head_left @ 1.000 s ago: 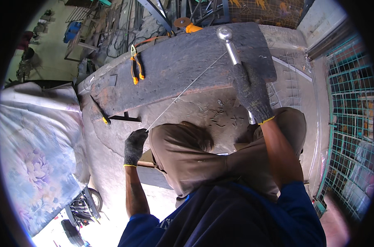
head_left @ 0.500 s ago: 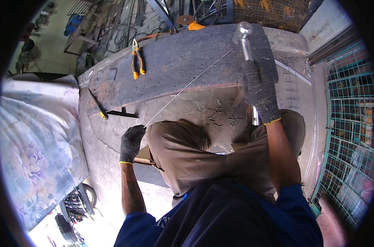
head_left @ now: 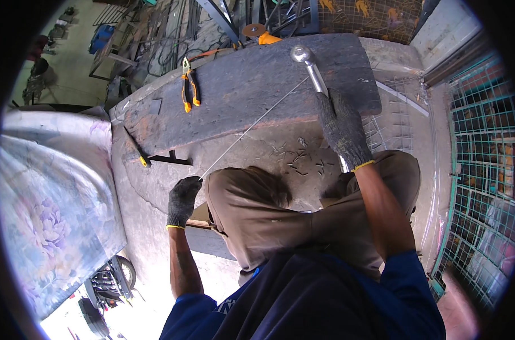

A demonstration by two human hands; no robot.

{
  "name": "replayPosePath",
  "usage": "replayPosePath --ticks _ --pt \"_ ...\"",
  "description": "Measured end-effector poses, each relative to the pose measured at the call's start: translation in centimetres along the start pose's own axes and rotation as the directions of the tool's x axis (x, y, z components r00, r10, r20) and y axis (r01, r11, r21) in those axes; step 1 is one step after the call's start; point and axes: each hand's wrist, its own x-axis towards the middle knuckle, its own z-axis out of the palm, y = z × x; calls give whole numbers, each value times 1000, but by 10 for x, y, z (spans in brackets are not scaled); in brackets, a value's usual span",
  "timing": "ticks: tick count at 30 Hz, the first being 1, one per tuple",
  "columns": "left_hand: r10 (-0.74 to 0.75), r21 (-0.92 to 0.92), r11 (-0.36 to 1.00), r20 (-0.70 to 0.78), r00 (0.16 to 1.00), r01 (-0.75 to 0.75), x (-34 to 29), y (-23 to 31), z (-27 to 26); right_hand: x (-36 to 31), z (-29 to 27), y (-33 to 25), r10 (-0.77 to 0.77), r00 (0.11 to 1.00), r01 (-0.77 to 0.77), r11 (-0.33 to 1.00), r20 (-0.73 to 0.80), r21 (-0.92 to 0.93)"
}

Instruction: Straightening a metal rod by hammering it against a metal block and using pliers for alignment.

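Observation:
My left hand (head_left: 182, 203), in a dark knit glove with a yellow cuff, is closed around the near end of a thin metal rod (head_left: 247, 131). That rod slants up to the right over a dark, worn metal slab (head_left: 229, 105). Its far end comes close to the neck of a shiny steel hammer (head_left: 314, 77); whether they touch I cannot tell. My gloved right hand (head_left: 344, 129) is wrapped round the hammer's handle, the rounded head above the slab. Several short cut metal pieces (head_left: 296, 157) lie on the floor between my knees and the slab.
Orange-and-black pliers (head_left: 189, 86) lie on the slab's left half. A yellow-handled tool (head_left: 138, 151) rests at its left end. Beyond its far edge is an orange grinder (head_left: 267, 38). Green wire mesh (head_left: 477, 175) stands right, a flowered cloth (head_left: 53, 209) hangs left.
The hammer and my right hand have moved left, and the hammer's head has come slightly nearer to me. The rod's far end has shifted a little left and nearer. My left hand has barely moved.

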Motion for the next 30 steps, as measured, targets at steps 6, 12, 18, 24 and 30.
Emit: replayPosePath --ticks 6,12,18,24,30 --pt "-61 -16 998 -4 998 61 -1 -8 3 9 8 23 251 957 -273 948 145 162" --pt "-80 -145 986 -16 997 77 2 -7 5 8 -3 14 117 993 -114 977 -6 180" --pt "-175 -296 937 52 983 183 1 -6 3 7 -7 4 60 997 -48 975 -49 217" --pt "-219 -306 920 118 969 245 2 -2 2 7 -8 -2 -135 981 162 964 -138 209" --pt "-199 -300 927 108 974 223 2 -3 3 13 8 20 167 967 -193 973 192 129"
